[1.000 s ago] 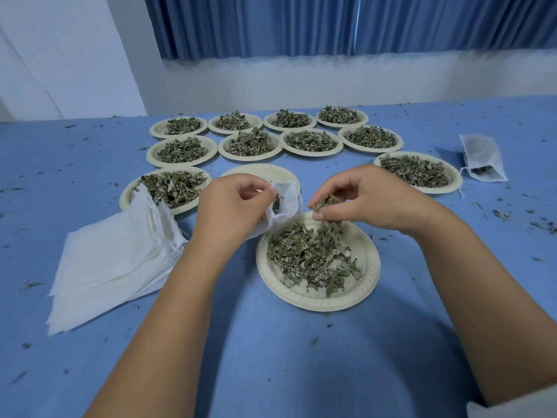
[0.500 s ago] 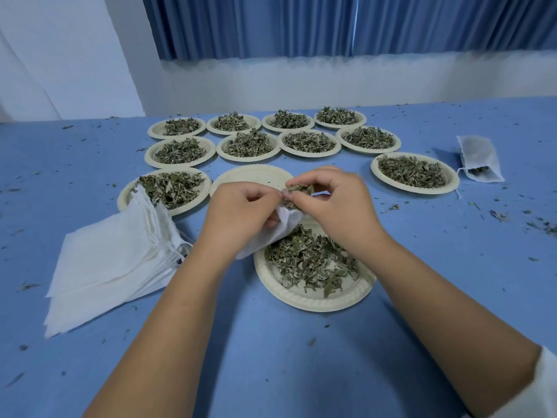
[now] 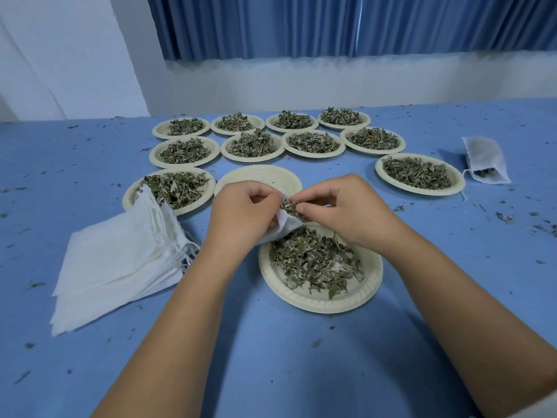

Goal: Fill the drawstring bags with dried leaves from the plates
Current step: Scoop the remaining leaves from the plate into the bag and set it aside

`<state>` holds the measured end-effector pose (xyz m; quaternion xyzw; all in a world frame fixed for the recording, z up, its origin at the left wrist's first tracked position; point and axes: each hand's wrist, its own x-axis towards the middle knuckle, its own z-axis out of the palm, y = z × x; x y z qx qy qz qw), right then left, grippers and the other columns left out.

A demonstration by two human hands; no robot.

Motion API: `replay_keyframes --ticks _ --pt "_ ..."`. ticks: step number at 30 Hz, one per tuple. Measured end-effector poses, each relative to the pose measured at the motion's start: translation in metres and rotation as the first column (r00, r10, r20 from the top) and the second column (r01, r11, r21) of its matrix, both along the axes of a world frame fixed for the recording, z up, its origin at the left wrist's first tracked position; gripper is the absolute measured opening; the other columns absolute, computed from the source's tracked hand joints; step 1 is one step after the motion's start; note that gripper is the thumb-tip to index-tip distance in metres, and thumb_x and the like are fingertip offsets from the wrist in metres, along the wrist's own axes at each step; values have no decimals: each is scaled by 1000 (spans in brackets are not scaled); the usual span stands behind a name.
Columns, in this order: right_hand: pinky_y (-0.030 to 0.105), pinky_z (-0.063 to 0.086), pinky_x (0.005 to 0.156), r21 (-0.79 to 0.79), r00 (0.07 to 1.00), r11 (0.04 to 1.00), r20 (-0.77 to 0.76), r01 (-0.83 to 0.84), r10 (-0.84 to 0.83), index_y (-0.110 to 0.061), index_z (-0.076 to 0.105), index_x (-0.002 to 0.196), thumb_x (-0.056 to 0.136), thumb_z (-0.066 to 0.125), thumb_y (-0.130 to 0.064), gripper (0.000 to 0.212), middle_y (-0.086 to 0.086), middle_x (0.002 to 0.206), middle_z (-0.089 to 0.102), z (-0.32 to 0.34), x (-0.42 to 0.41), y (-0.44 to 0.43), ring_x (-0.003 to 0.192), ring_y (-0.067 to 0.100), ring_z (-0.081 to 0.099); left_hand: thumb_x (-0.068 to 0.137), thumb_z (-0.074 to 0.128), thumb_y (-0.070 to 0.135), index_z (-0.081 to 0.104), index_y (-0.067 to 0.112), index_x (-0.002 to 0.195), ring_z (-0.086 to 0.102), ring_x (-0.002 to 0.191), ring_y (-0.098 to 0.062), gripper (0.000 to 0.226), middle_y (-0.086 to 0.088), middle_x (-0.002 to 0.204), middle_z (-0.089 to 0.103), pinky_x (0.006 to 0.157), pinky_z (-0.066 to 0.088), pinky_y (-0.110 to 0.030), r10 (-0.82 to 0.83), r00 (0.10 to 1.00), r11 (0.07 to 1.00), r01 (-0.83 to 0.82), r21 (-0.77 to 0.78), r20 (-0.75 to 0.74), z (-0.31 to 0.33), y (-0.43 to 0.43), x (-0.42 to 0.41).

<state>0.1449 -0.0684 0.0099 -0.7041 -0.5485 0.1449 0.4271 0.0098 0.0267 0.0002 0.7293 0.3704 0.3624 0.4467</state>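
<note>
- drawstring bag (image 3: pixel 287 226): white, held up over the far-left edge of the near plate (image 3: pixel 319 304), mouth tilted up toward the right hand.
- left hand (image 3: pixel 244 212): fingers curled in, thumb and fingertips pinching the bag's mouth edge. The bag body hangs out below the palm.
- right hand (image 3: pixel 340 209): thumb and fingertips closed tight on a pinch of leaves (image 3: pixel 291 206), right at the bag mouth and touching the cloth. Can't tell how much is already inside.
- both hands nearly meet at the bag, with only the leaves and the bag rim between them.
- near plate: holds a loose pile of dried leaves (image 3: pixel 313 260), directly under the hands and the bag.
- empty plate (image 3: pixel 262 176): just behind the hands, near edge hidden by them.
- stack of bags (image 3: pixel 120 267): flat white pile left of the left forearm, strings trailing toward the near plate. Its far corner overlaps the left plate (image 3: pixel 193 208), which is full of leaves.
- right plate (image 3: pixel 422 191): full, well apart from the hands.
- filled bag (image 3: pixel 485 159): lies flat just beside the right plate, dark leaves showing at its near end.
- back plates (image 3: pixel 313 155): two rows of four, all heaped with leaves, rims close together.
- table (image 3: pixel 271 372): blue cover, leaf crumbs scattered all over.
- curtain (image 3: pixel 331 25): blue, hanging above a white wall behind the table.
</note>
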Motion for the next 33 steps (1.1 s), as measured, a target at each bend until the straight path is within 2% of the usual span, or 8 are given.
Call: replay_keyframes --ticks 3,10,16,20,24,27,30,33 --pt "17 51 80 17 997 1000 81 2 -3 -19 79 93 82 75 -9 15 -9 95 67 -3 -3 2 85 5 65 85 67 13 72 28 67 64 51 -6 24 12 60 69 57 54 -21 -28 1000 1000 28 5 1 -1 -2 2" --pt "8 48 71 42 994 999 106 -7 3 -17 75 89 75 74 -1 21 -9 78 71 -6 -4 1 72 -2 64 83 65 12 73 30 65 68 54 -14 27 9 64 71 64 60 -34 -46 998 999 46 23 32 -1 -3 4" --pt "17 55 69 72 979 996 -196 -44 57 -15 74 93 83 71 2 20 2 87 76 -4 -1 3 70 2 68 86 66 12 73 26 68 63 53 -9 24 10 62 69 64 58 -35 -12 998 1000 11 28 59 0 -1 2" --pt "22 56 67 120 962 985 -259 124 -90 -23 74 90 81 78 -14 13 -2 84 72 -5 1 4 63 3 64 88 66 10 73 24 70 60 53 -11 23 11 57 66 70 57 -41 -5 996 999 2 41 89 2 -2 0" --pt "27 60 75 -51 814 997 -576 55 -74 -18 63 121 79 80 -25 46 2 115 68 -6 7 8 91 11 72 88 66 11 72 27 69 56 53 -12 25 11 54 63 69 55 -39 -36 990 999 32 32 138 4 -3 0" --pt "24 58 69 -43 650 994 -759 -101 33 -9 65 115 84 74 -14 32 8 101 75 -8 4 10 88 16 73 87 66 11 71 29 67 53 47 -4 28 14 54 63 57 49 -24 -87 986 995 78 67 145 5 -6 -1" --pt "23 58 67 4 648 993 -758 -117 79 -6 69 100 85 71 -6 15 6 87 76 -13 0 11 81 15 73 88 64 8 70 29 69 50 43 1 29 17 53 62 48 40 -13 -132 980 987 117 109 146 5 -9 0" --pt "20 55 60 -19 755 999 -656 -38 16 -10 67 87 83 72 -4 9 -1 70 72 -17 -3 12 64 9 69 86 64 5 71 27 68 55 50 1 29 13 62 68 51 43 -13 -196 969 973 174 153 149 5 -11 -1"
